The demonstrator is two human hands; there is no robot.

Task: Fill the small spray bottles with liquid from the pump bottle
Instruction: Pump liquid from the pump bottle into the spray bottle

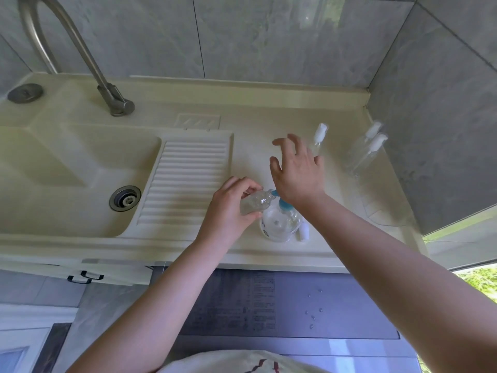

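Desk [242, 114]: cream moulded top, smooth and glossy, with a sunken sink [67, 168] at its left end, a ribbed drainboard [185, 181] beside the sink, and a raised back edge against grey marbled wall tiles.

Tap [67, 47]: brushed metal, curved neck, fixed at the back edge behind the sink.

Pump bottle [281, 222]: clear round plastic body, blue pump head and spout, standing near the front edge, right of the drainboard. A small printed mark on its side is too small to read.

Small bottle [254, 201]: clear plastic, ridged shoulder, cap off, tilted with its open neck touching the blue spout. Left hand [231, 205] has its grip curled round the body of this bottle.

Right hand [295, 170]: heel of the palm resting on the pump head, fingers spread and straight, grip holding nothing.

White cap [304, 232]: small cylinder lying on the desk just right of the pump bottle.

Spray bottle [318, 138]: clear, slim, white spray top, near the back, just beyond the right hand's fingers.

Two more spray bottles [368, 149]: clear with white tops, side by side at the right edge, next to the wall.

Clear plastic bag [384, 214]: flat, near the front right corner.
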